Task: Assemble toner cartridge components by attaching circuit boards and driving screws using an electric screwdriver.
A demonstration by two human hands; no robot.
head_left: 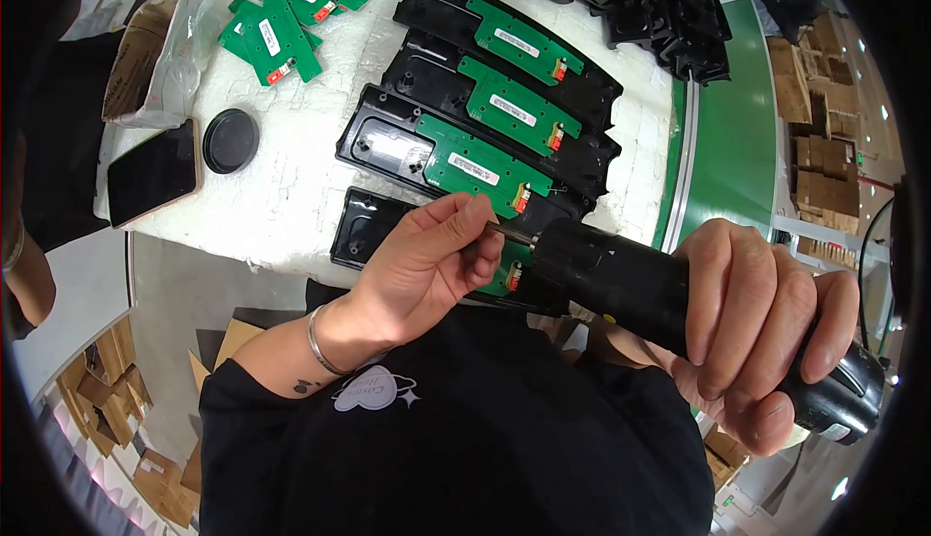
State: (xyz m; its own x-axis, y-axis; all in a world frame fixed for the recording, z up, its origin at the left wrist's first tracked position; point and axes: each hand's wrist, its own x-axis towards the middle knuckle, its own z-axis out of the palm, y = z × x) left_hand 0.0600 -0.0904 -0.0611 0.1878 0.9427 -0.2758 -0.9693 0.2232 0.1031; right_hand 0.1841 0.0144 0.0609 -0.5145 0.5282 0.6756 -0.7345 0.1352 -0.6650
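My right hand (752, 308) is wrapped around the thick body of a black electric screwdriver (613, 274), which points left. Its thin metal bit (514, 234) reaches the fingertips of my left hand (422, 269). Thumb and forefinger there are pinched together at the bit's end; whatever small thing they hold is hidden. Just beyond the hands lies a black plastic housing (378, 148) with a green circuit board (441, 153) in it. Another housing (364, 221) sits nearest me, partly covered by my hands and the screwdriver; some of its green board (499, 279) shows.
Two more housings with boards (504, 104) lie farther back. Loose green boards (267, 41) are heaped at the far left, near a cardboard box (145, 61), a phone (153, 175) and a round black lid (231, 141). Black plastic parts (650, 2) pile up at the far right.
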